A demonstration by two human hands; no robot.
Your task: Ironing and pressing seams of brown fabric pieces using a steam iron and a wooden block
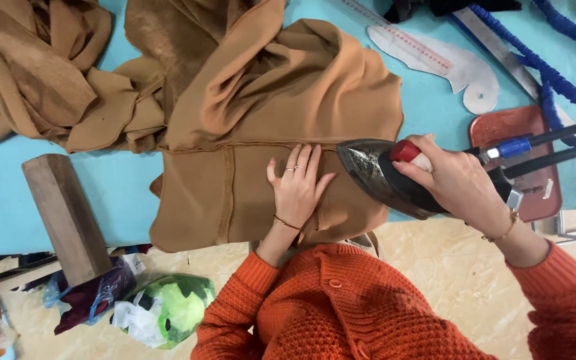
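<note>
Left hand (297,189) spread flat, pinning tan woven fabric panel (235,193) on turquoise counter (111,193); right hand (458,180) wrapped round dark pointed steam iron (375,173), nose aimed left, just beside left fingertips.

turquoise-covered table (121,200), glossy cream tiled floor (448,280)

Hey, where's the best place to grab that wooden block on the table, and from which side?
Probably the wooden block is best gripped across its long flat sides, near the end at the table's front edge. That end overhangs toward the person, so fingers can close on it from below the edge without touching the tan fabric.
</note>
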